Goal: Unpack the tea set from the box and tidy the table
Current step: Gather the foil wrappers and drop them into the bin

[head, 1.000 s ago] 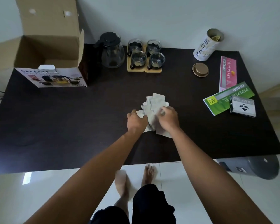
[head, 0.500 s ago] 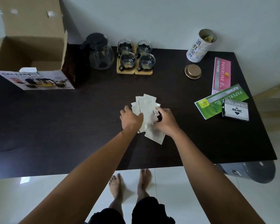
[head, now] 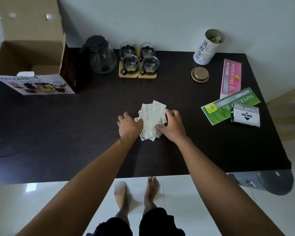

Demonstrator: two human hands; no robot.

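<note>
Sachets [head: 152,116], pale and flat, heaped loosely mid-table on dark tabletop [head: 58,126]. Left hand [head: 129,125] pressed against heap's left edge, fingers curled inward onto packets. Right hand [head: 173,126] cupped over right edge, fingers bent, thumb laid on top sheet; packets squeezed between both hands. Farther back: glass teapot [head: 101,56] with black lid, just beside four glass cups [head: 140,57] on wooden coasters [head: 137,74]. Far left: open cardboard box [head: 31,48], flaps up. Far right: open tea canister [head: 209,46], gold lid [head: 200,74] near it, pink receipt book [head: 231,77], green receipt book [head: 228,103] under stamp pad box [head: 245,114].
</note>
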